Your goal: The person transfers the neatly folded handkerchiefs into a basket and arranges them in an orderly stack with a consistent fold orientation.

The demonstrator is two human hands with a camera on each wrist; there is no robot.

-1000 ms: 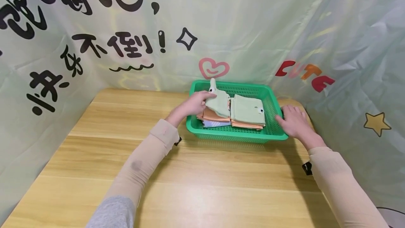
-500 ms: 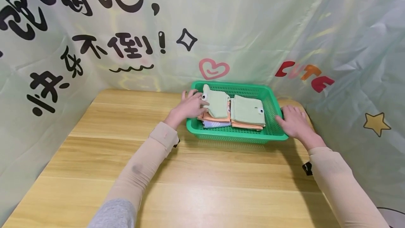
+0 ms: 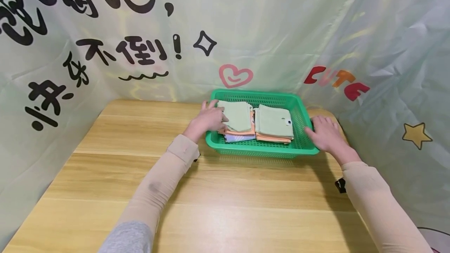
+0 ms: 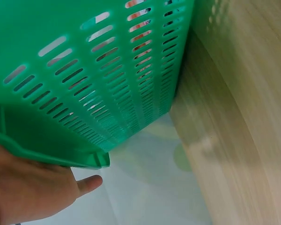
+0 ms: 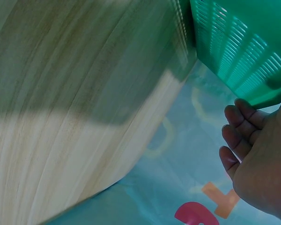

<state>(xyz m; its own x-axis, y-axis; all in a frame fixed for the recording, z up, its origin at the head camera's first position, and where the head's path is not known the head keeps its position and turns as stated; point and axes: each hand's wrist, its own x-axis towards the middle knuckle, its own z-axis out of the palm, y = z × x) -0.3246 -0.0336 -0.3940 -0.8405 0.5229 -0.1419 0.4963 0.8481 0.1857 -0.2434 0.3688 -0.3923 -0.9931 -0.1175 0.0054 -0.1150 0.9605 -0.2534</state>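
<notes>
In the head view a green plastic basket (image 3: 260, 150) holds two stacks of folded cloths. The left stack has a pale green cloth (image 3: 236, 115) on top, with orange and lilac layers below. A pale green cloth (image 3: 273, 121) with a cartoon eye tops the right stack, over orange layers. My left hand (image 3: 207, 121) lies across the basket's left rim, fingers spread, a fingertip touching the left cloth's edge. At the right rim, my right hand (image 3: 326, 134) holds the basket, thumb over the rim and fingers outside, loosely curled in the right wrist view.
The basket stands on a wooden table (image 3: 225, 206) near its back edge. Fabric sheets (image 3: 281, 30) with printed lettering hang behind and at both sides. The table's right edge runs close beside my right hand.
My left hand has let go of the left green cloth and shifted back over the rim. The cloth's raised end and eye no longer show. My right hand stays in place.
</notes>
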